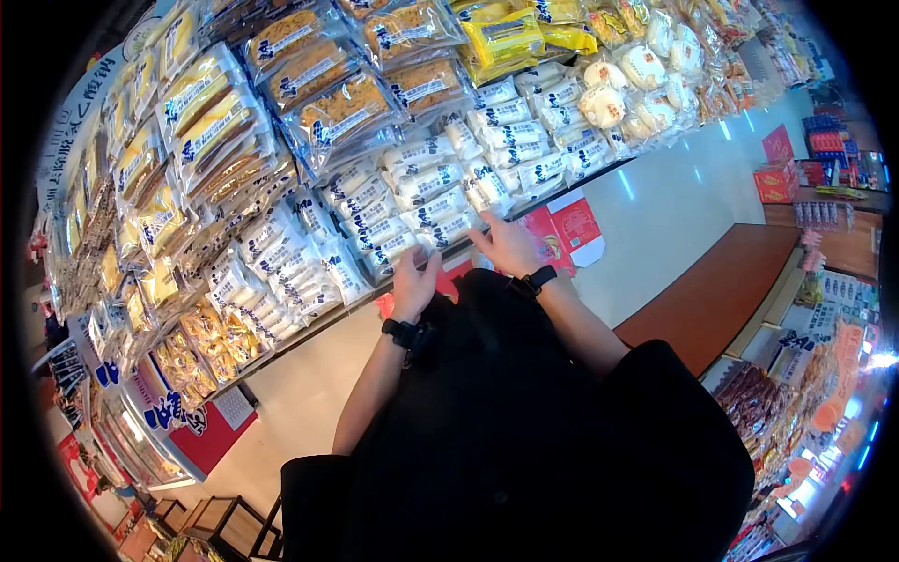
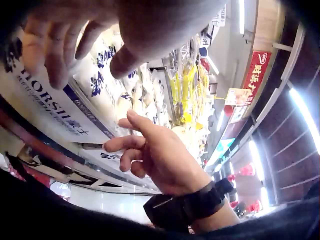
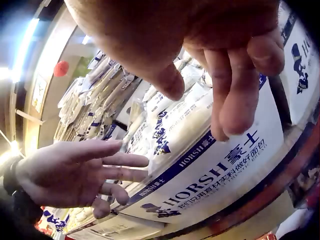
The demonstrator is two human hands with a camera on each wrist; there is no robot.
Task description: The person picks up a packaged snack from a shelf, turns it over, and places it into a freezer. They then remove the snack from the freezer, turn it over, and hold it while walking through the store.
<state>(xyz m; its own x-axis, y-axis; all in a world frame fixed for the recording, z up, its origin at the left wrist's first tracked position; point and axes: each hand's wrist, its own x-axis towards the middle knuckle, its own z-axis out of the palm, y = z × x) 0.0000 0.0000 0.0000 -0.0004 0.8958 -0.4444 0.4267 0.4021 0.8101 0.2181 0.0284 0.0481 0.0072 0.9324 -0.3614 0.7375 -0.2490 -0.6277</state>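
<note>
My left hand [image 1: 414, 284] is at the front edge of a display of white wrapped bread packets [image 1: 437, 208], its fingers relaxed and spread a little. To its right, my right hand [image 1: 510, 247] reaches the same edge with loosely extended fingers. Nothing shows in either palm. Seen from the right wrist, my left hand [image 3: 70, 172] hangs in front of the packets [image 3: 187, 122], palm turned inward. In the left wrist view my right hand [image 2: 167, 157] has loosely bent fingers beside the white box front. Both wrists wear dark bands.
A white front panel lettered HORSH [image 3: 215, 182] borders the packets. Brown cakes in clear wrap [image 1: 342, 117], yellow packs [image 1: 503, 42] and round white packets [image 1: 646, 70] are piled behind. A brown counter [image 1: 712, 290] stands right, with red cartons [image 1: 571, 225] below the display.
</note>
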